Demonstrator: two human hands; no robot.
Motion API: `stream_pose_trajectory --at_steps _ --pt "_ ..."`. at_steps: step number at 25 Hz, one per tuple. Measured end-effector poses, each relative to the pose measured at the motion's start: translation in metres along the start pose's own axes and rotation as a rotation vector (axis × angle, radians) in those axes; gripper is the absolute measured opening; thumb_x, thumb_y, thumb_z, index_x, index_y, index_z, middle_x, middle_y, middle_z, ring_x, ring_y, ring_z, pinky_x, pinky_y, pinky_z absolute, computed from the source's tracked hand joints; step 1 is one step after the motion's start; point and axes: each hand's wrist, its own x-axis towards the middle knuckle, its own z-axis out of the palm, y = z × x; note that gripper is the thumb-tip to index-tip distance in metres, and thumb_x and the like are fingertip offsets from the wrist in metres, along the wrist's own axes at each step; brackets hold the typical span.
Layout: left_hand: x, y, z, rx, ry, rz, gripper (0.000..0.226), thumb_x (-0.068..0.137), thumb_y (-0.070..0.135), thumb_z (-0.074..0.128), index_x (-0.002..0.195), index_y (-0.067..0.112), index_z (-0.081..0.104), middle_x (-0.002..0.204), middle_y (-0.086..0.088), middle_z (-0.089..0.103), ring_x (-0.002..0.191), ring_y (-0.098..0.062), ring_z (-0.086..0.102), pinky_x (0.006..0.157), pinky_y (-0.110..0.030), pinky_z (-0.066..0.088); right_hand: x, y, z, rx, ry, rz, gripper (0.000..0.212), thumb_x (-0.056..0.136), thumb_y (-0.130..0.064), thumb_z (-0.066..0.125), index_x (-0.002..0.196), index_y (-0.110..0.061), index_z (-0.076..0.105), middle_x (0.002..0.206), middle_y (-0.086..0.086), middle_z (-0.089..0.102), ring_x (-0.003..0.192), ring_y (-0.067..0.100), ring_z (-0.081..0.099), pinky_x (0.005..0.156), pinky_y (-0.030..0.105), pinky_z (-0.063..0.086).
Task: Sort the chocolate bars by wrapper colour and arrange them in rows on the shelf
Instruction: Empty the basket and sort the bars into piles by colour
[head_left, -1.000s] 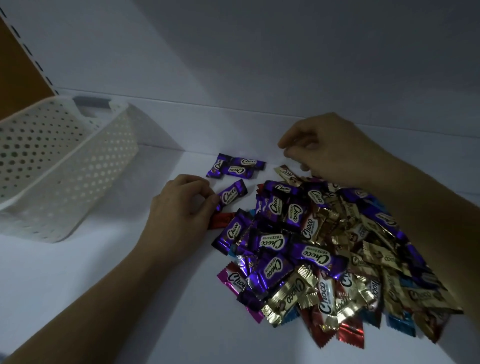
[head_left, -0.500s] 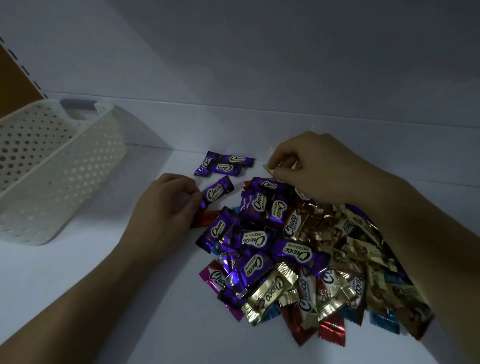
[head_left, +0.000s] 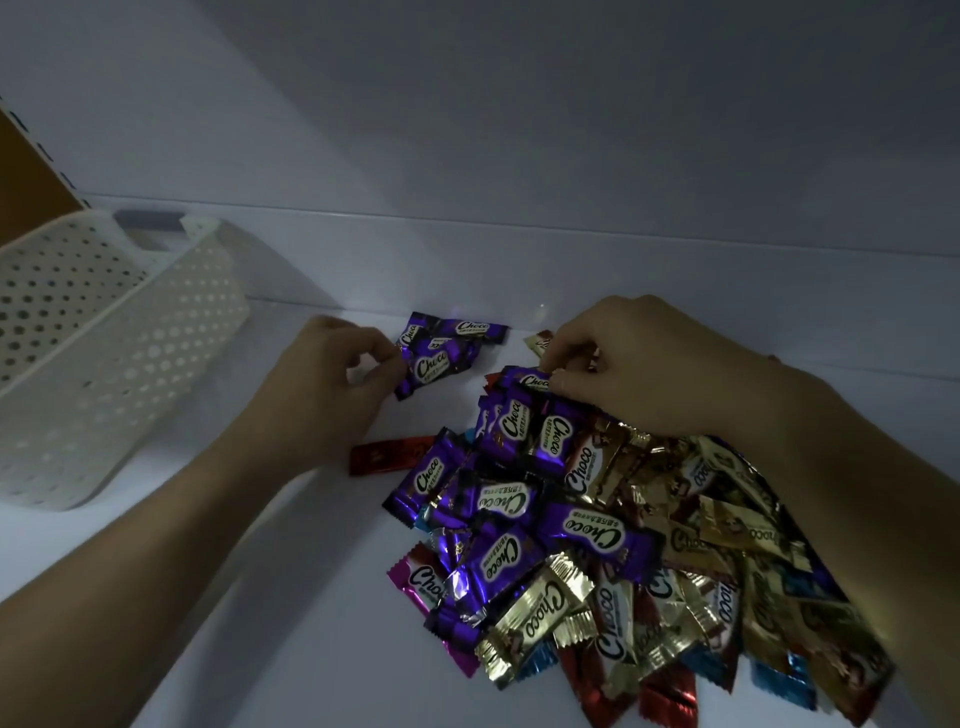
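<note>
A heap of chocolate bars (head_left: 597, 540) in purple, gold, red, blue and pink wrappers lies on the white shelf (head_left: 291, 649). A small group of purple bars (head_left: 457, 330) sits apart near the back wall. My left hand (head_left: 322, 384) pinches a purple bar (head_left: 434, 366) by its left end, right against that group. My right hand (head_left: 644, 364) rests on the back of the heap, its fingertips pinching a purple bar (head_left: 530, 379) at the heap's top edge. A red bar (head_left: 387, 454) lies alone just left of the heap.
A white perforated plastic basket (head_left: 130, 343) stands tilted at the left on the shelf. The back wall rises just behind the purple group. A brown post with slots shows at the far left edge.
My left hand carried its purple bar away from the heap up to the purple group at the back. My right hand dropped onto the heap's back edge and took a purple bar in its fingertips.
</note>
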Motion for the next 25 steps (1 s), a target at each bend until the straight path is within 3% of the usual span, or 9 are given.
stream_pose_trajectory --at_steps 3,6,9,13,16,19,22,25 --pt "0.019 -0.001 0.003 0.025 -0.017 0.024 0.014 0.091 0.026 0.069 0.077 0.027 0.070 0.101 -0.007 0.058 0.106 -0.017 0.049 0.081 -0.025 0.033 0.000 -0.003 0.006 -0.028 -0.019 0.003 0.024 0.094 -0.038 0.066 0.114 -0.026 0.072 0.095 -0.010 0.067 0.079 0.002 0.059 0.069 0.024 0.049" --pt "0.019 -0.007 0.001 -0.003 -0.019 -0.002 0.015 0.077 0.054 0.060 0.064 0.046 0.061 0.098 -0.010 0.062 0.106 -0.028 0.056 0.089 -0.042 0.047 0.001 -0.003 0.010 -0.055 -0.001 0.023 0.021 0.093 -0.035 0.068 0.111 -0.025 0.071 0.091 -0.010 0.066 0.080 0.005 0.060 0.077 0.032 0.054" --pt "0.015 -0.013 -0.001 0.050 0.068 -0.021 0.018 0.083 0.049 0.068 0.068 0.038 0.064 0.109 -0.009 0.061 0.110 -0.031 0.058 0.092 -0.051 0.049 0.004 0.000 0.009 -0.019 0.033 0.042 0.017 0.092 -0.033 0.070 0.106 -0.025 0.069 0.089 -0.012 0.065 0.080 0.002 0.059 0.068 0.020 0.045" --pt "0.014 -0.015 0.008 0.177 0.228 0.027 0.026 0.089 0.047 0.066 0.093 0.022 0.065 0.115 -0.010 0.058 0.107 -0.032 0.057 0.091 -0.046 0.046 0.003 -0.003 -0.003 0.040 0.092 0.076 0.007 0.093 -0.032 0.069 0.100 -0.030 0.068 0.084 -0.015 0.065 0.076 -0.002 0.061 0.061 0.013 0.038" --pt "0.010 -0.014 0.000 0.098 0.285 0.159 0.025 0.093 0.043 0.062 0.099 0.019 0.063 0.099 -0.001 0.056 0.088 -0.018 0.056 0.076 -0.031 0.042 0.004 -0.015 -0.011 0.072 0.120 0.079 0.004 0.093 -0.034 0.069 0.095 -0.030 0.068 0.080 -0.012 0.066 0.070 -0.001 0.060 0.058 0.015 0.037" --pt "0.002 -0.008 -0.016 0.037 0.104 0.351 0.013 0.091 0.033 0.063 0.084 0.023 0.066 0.073 0.012 0.055 0.069 -0.010 0.054 0.062 -0.015 0.038 0.028 -0.036 -0.013 0.067 0.106 0.065 0.008 0.092 -0.036 0.069 0.092 -0.027 0.069 0.081 -0.013 0.065 0.074 0.000 0.060 0.061 0.016 0.040" --pt "-0.002 -0.005 -0.020 -0.023 -0.188 0.501 0.018 0.088 0.044 0.061 0.082 0.029 0.069 0.072 0.011 0.062 0.070 -0.013 0.057 0.062 -0.021 0.043 0.052 -0.054 -0.009 0.115 0.073 0.064 0.018 0.095 -0.033 0.067 0.105 -0.019 0.072 0.089 -0.006 0.071 0.075 0.005 0.066 0.070 0.021 0.052" --pt "-0.003 -0.007 -0.017 0.017 -0.324 0.507 0.037 0.079 0.065 0.055 0.091 0.035 0.073 0.077 0.014 0.061 0.074 -0.011 0.057 0.065 -0.025 0.046 0.044 -0.052 -0.007 0.111 0.152 0.043 0.028 0.098 -0.033 0.062 0.122 -0.020 0.066 0.101 -0.007 0.067 0.082 0.006 0.062 0.076 0.021 0.048"
